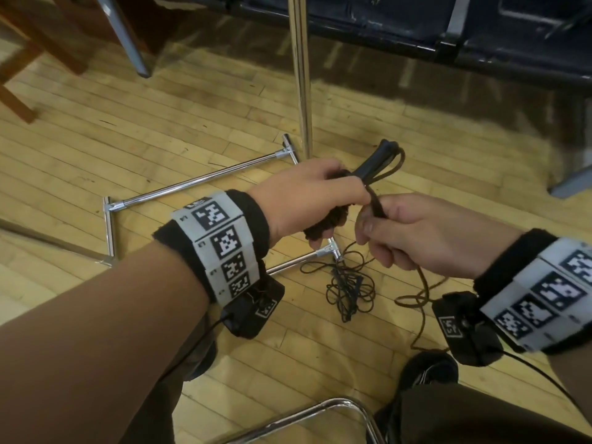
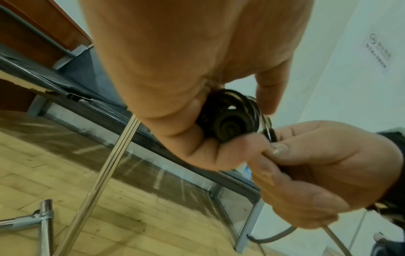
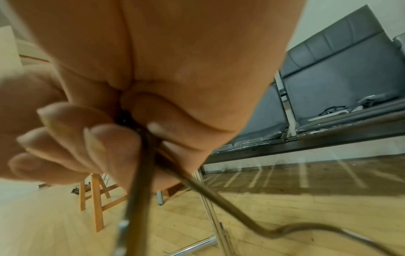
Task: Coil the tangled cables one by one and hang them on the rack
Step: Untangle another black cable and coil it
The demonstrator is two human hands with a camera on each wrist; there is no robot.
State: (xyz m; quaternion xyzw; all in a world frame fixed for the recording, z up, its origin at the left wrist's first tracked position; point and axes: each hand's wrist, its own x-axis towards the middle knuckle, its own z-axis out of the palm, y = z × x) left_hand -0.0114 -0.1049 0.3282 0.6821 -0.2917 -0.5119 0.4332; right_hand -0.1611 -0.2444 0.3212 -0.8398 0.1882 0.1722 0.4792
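Note:
My left hand (image 1: pixel 315 193) grips a dark brown cable coil (image 1: pixel 326 221), with long loops (image 1: pixel 381 163) sticking out past the thumb. In the left wrist view the coil (image 2: pixel 230 117) sits curled inside the fingers. My right hand (image 1: pixel 407 232) pinches the same cable's free strand (image 1: pixel 376 205) just right of the left thumb; in the right wrist view the strand (image 3: pixel 140 166) runs down out of the curled fingers. The loose tail (image 1: pixel 423 302) trails to the floor. A thin black tangled cable (image 1: pixel 347 288) lies on the floor below the hands. The chrome rack pole (image 1: pixel 301 78) stands behind.
The rack's chrome base frame (image 1: pixel 198 182) lies on the wooden floor under my left hand. A dark bench (image 1: pixel 448 30) runs along the back, wooden furniture legs (image 1: pixel 19 97) at left. A chrome chair frame (image 1: pixel 336 408) and my shoe (image 1: pixel 426 370) are near the bottom.

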